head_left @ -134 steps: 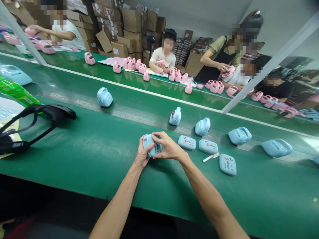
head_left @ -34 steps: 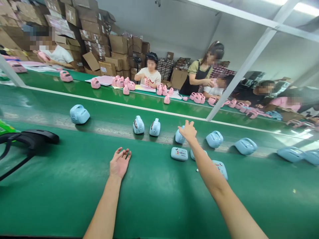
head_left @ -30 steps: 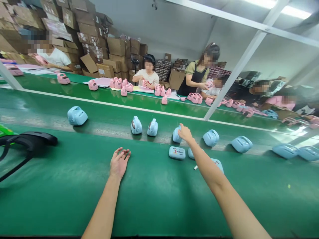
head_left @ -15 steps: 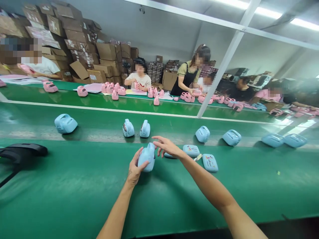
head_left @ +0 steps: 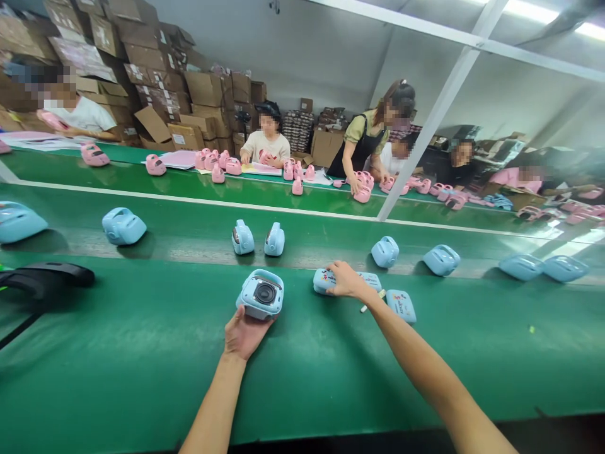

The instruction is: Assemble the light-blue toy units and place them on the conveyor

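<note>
My left hand (head_left: 246, 334) is closed around the underside of a light-blue portable speaker (head_left: 253, 309). Its carry handle is up, and its uncovered face shows a round black speaker cone. To the right, my right hand (head_left: 347, 280) has its fingers curled over a light-blue printed cover (head_left: 321, 284), which looks slightly raised. Beside it lies a second printed cover (head_left: 372, 282), partly behind that hand. A third cover (head_left: 401, 306) rests flat on the green table (head_left: 302, 384). Close to my right wrist is a small pale strip (head_left: 363, 309).
Several light-blue speakers (head_left: 123, 227) stand in a row on the conveyor belt (head_left: 321, 249) ahead. A black device (head_left: 51, 277) sits at the left. Across the line, people handle pink speakers (head_left: 232, 166). A white post (head_left: 425, 139) rises at the right, with stacked cartons (head_left: 203, 88) behind.
My left hand has turned the speaker so its cone shows, and shifted it left. My right hand has moved right, from beside the speaker onto the printed cover, whose printed side now shows.
</note>
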`<state>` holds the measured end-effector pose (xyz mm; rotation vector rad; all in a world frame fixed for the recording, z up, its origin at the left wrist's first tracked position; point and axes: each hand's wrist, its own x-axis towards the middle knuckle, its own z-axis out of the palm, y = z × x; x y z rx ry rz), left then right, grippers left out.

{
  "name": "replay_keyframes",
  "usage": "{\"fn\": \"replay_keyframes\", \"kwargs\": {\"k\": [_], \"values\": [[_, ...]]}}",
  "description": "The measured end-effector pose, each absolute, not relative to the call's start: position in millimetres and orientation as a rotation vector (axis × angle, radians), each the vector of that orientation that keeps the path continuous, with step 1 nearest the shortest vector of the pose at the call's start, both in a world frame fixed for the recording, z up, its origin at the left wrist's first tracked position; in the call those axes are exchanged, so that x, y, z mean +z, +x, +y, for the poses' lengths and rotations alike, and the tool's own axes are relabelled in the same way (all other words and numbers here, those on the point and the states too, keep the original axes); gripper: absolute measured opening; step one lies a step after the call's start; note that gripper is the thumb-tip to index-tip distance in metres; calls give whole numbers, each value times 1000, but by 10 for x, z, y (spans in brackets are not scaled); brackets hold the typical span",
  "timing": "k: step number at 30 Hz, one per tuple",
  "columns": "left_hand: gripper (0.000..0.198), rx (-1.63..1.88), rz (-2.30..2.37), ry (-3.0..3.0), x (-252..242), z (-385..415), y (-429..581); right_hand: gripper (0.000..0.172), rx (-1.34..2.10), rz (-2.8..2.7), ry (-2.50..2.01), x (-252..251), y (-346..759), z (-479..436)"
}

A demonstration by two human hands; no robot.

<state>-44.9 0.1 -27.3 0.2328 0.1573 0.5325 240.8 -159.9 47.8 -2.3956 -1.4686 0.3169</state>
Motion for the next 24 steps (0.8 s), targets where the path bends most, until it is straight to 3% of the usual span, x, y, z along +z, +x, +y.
{"fn": "replay_keyframes", "kwargs": {"k": [4, 7, 12, 15, 19, 24], "values": [[54, 611, 246, 230, -251, -5, -450, 58, 466, -1288, -2251, 522, 2473, -1613], [60, 640, 285, 230, -199, -6, -451, 47, 658, -1189, -2032, 461, 2297, -1580], [58, 684, 498, 280, -231, -33, -405, 61, 965, -991, -1554, 295, 1538, -1327], [60, 717, 513, 375, -296, -48, -371, 71, 747, -1074, -1641, 306, 1087, -1145], [70, 738, 469, 444, -328, -62, -378, 68, 361, -1307, -1876, 390, 772, -1010], [73, 778, 463, 528, -309, -102, -421, 65, 199, -1399, -1959, 392, 677, -995]]}}
